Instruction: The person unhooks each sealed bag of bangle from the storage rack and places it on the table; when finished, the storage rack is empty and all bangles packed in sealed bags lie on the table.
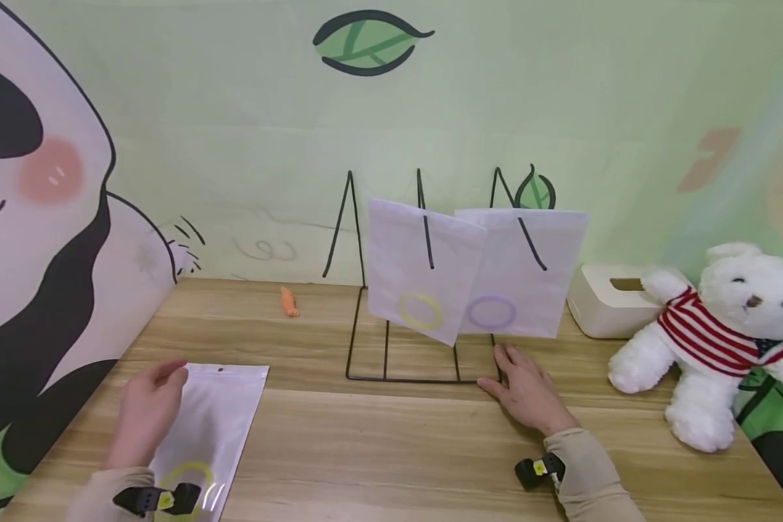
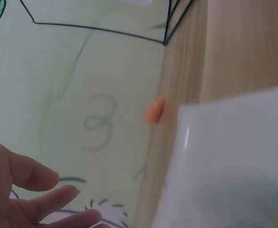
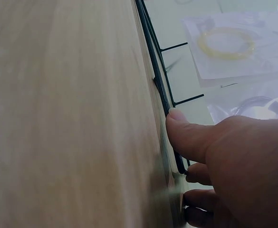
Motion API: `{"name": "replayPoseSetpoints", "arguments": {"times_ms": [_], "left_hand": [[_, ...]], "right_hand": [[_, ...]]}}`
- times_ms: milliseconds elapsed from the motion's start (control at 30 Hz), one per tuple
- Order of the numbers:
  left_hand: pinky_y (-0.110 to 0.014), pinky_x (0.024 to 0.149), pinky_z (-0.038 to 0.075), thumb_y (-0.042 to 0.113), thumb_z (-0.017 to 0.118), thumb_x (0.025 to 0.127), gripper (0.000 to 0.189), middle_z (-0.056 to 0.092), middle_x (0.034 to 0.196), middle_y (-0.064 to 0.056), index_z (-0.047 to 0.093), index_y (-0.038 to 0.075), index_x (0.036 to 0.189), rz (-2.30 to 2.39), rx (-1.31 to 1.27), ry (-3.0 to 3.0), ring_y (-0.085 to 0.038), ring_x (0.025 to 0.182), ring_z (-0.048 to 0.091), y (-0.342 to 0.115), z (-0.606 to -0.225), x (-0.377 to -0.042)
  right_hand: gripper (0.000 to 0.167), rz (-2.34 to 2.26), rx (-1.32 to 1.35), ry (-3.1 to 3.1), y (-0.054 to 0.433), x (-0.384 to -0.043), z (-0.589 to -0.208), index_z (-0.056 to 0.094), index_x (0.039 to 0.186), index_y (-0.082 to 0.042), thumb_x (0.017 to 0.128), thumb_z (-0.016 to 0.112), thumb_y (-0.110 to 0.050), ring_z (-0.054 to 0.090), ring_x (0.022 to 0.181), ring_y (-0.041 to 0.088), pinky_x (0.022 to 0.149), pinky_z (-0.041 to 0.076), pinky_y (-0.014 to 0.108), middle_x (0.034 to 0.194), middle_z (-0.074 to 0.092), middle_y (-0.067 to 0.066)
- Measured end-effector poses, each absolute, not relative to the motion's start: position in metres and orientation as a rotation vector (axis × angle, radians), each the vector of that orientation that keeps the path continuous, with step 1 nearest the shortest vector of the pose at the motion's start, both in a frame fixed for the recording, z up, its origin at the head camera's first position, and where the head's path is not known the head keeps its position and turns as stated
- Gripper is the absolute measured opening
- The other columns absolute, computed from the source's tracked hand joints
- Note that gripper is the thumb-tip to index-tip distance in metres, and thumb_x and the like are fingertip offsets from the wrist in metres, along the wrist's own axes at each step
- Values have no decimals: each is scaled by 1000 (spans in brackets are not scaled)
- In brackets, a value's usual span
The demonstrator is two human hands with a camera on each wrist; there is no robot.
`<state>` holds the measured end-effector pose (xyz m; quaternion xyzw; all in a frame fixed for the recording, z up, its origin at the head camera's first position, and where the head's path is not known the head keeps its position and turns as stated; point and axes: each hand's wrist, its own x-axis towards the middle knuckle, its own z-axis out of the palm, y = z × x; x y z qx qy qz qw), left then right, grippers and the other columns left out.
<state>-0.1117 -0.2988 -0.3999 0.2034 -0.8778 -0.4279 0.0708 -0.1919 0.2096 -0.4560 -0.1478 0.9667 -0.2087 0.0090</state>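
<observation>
a black wire rack with three upright hooks stands toward the far side of the wood-grain table. from its middle hook hangs a flat white plastic packet with a yellow ring; from its right hook, a flat white plastic packet with a purple ring, whose left edge the first overlaps. the right hand pinches the rack's near right corner, thumb on the near bar and fingers at the side. the left hand is above the left edge of a third white packet, also with a yellow ring, lying at the near left of the table; its fingers are loosely bent, slightly parted and hold nothing. a small orange carrot-shaped object lies far left of the rack. at the right are a white rounded tissue box and a white plush bear in a red-striped shirt.
</observation>
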Motion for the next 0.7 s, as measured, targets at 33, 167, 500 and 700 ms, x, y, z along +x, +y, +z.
{"name": "replayPoseSetpoints", "arguments": {"times_ms": [33, 167, 500, 700], "left_hand": [[-42, 84, 43, 27, 38, 103, 48, 48, 135, -30, 46, -7, 137, -1286, 595, -2639, -40, 121, 48, -295, -399, -115], [-41, 85, 43, 24, 39, 103, 46, 50, 135, -28, 47, -5, 137, -1325, 538, -2603, -39, 121, 48, -275, -393, -127], [-48, 102, 37, 14, 43, 101, 43, 47, 138, -25, 43, -5, 140, -1556, 373, -2427, -36, 128, 44, -226, -384, -162], [-42, 105, 36, 12, 47, 100, 43, 46, 140, -18, 41, -3, 140, -1746, 246, -2278, -29, 129, 44, -198, -383, -182]], "right_hand": [[71, -650, -463, 3020, 210, -192, -456, 32, 147, 6, 98, 55, -40, 25, 138, 48, 104, 23, 69, 151, 27, 31], [71, -647, -473, 3025, 209, -192, -456, 33, 147, 7, 98, 56, -40, 26, 137, 49, 103, 24, 70, 151, 28, 31], [71, -650, -468, 3020, 209, -192, -456, 32, 147, 7, 98, 55, -40, 26, 137, 49, 104, 23, 69, 151, 27, 31], [71, -657, -470, 3019, 209, -192, -455, 32, 147, 7, 98, 56, -39, 26, 137, 49, 104, 23, 69, 150, 28, 32]]}}
